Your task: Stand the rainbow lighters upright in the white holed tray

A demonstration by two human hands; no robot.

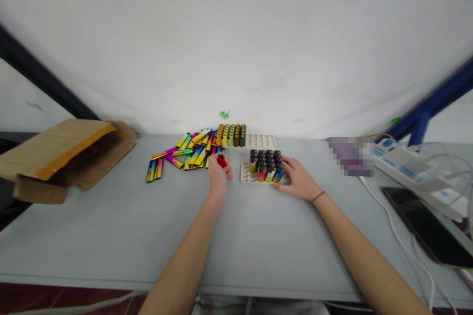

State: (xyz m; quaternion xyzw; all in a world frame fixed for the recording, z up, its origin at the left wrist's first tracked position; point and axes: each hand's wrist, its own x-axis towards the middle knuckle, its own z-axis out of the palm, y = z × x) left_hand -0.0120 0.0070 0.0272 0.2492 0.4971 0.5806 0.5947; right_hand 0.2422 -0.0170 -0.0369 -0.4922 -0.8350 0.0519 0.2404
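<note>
Arms stretched across the near edge of the bench (pixel 236 251), a person's left hand (pixel 219 173) grips a red lighter (pixel 221 160) beside a white tray (pixel 244 173); the half-open right hand (pixel 300 181) cups the tray's right end, dark-topped lighters (pixel 265 163) standing inside.

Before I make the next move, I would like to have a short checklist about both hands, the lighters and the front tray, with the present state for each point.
1. Left hand has the red item: ok, held in the fingers.
2. Lower end of the red item free: cannot tell, fingers hide it.
3. Right hand at the front tray's right end: ok.
4. Free holes in the front tray: ok, some show at its left.
5. Black-topped lighters upright: ok.
6. Loose shiny lighters lined up: not ok, heaped.
</note>
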